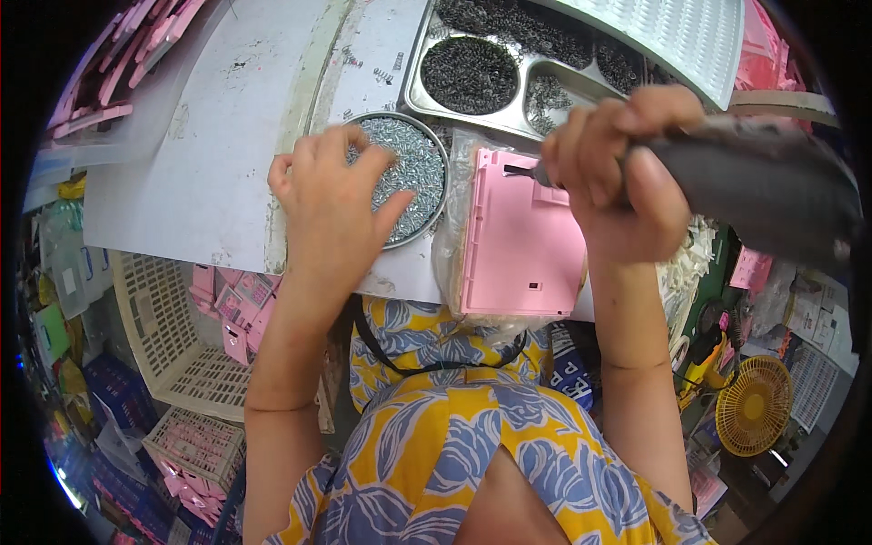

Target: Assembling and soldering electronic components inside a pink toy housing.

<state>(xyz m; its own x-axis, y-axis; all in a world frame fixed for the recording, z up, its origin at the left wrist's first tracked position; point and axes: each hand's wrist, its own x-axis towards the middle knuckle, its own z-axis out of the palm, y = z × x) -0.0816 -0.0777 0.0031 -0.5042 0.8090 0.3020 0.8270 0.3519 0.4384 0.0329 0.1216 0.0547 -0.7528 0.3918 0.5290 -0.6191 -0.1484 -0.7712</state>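
Observation:
My left hand [331, 204] is over a round metal dish of small silvery screws [413, 168], its fingers spread and the fingertips among or just above them. In my right hand [627, 182] is a dark electric screwdriver [740, 186], lying nearly level with its body toward the right. Its narrow bit points left, over the upper part of a flat pink plastic panel [522, 250]. Clear plastic wrap [451, 209] shows beneath and beside the panel, at the table's front edge. Whether the bit touches the panel, I cannot tell.
A metal compartment tray [536, 118] of dark springs stands at the back, with loose springs [352, 59] left of it. A white ribbed sheet [672, 36] overhangs the tray's right. Lower left are crates [154, 318] with pink parts; a yellow fan [754, 406] stands lower right.

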